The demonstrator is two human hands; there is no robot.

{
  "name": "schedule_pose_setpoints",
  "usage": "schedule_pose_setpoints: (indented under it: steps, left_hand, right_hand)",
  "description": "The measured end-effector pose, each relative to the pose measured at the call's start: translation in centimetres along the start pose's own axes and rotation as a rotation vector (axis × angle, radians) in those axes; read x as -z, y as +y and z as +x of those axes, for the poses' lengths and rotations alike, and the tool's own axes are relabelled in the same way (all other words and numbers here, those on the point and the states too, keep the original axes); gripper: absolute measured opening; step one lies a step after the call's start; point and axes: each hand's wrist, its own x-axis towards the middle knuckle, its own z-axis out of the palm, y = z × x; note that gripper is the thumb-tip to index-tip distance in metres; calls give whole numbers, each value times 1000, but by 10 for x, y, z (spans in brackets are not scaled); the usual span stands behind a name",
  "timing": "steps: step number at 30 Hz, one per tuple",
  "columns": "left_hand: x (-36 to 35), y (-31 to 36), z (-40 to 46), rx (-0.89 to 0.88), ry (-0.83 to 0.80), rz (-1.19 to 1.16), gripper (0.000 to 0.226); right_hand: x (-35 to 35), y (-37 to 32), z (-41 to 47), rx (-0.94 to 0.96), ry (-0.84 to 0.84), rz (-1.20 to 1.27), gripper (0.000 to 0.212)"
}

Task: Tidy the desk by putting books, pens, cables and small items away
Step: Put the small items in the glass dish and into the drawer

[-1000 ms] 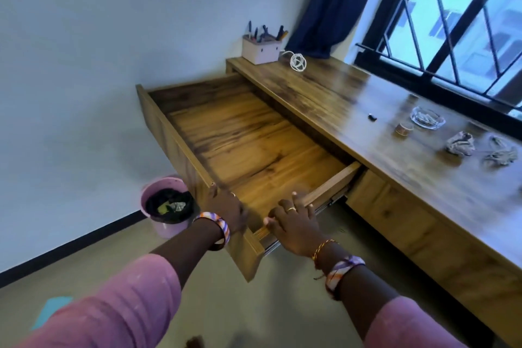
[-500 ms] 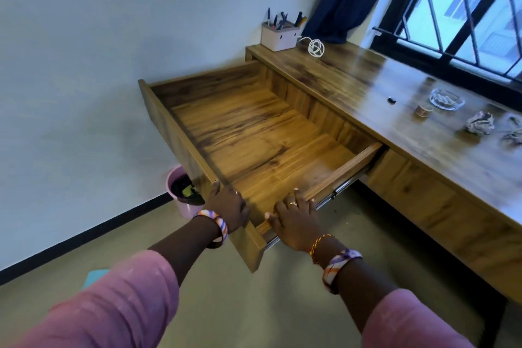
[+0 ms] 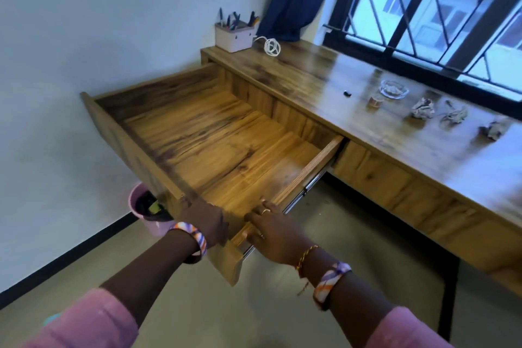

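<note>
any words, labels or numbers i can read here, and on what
None can be read.
Pen holder: two small dark marks on its front, no letters.
Small round roll on the desk: no legible print.
Crumpled papers: too blurred to tell.

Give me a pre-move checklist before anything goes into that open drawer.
1. Drawer pulled out far enough to load: ok.
2. Drawer floor bare, room for items: ok.
3. Left hand grips the front panel: ok.
4. Right hand free to fetch items: not ok, it holds the drawer's side rail.
5. White cable coiled, ready to lift: ok.
6. Crumpled papers belong in the pink bin, not the drawer: cannot tell.
</note>
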Motion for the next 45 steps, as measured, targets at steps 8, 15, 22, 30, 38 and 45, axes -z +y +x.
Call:
schedule_pose_setpoints:
  steps: [8,15,22,30,38,45]
  left_hand:
    - [76,86,91,-346,-29,-264,29]
    - [139,203,203,-472,74,-339,26]
    - [164,264,276,-456,153,-504,21]
    - [207,284,395,-305,256,-681,20]
    - [241,323,557,-121,188,-647,42]
    - [240,350,608,-128,144,-603,39]
  right_hand:
    - [67,111,-10,0,110,321,25]
    - [115,265,-28,-219,316,312,34]
    - [123,363,-43,-303,351,254,35]
    - [141,448,4,-294,324,220,49]
    - [149,512,73,-292,348,204,53]
    - [131,529,87,-269,387,216,57]
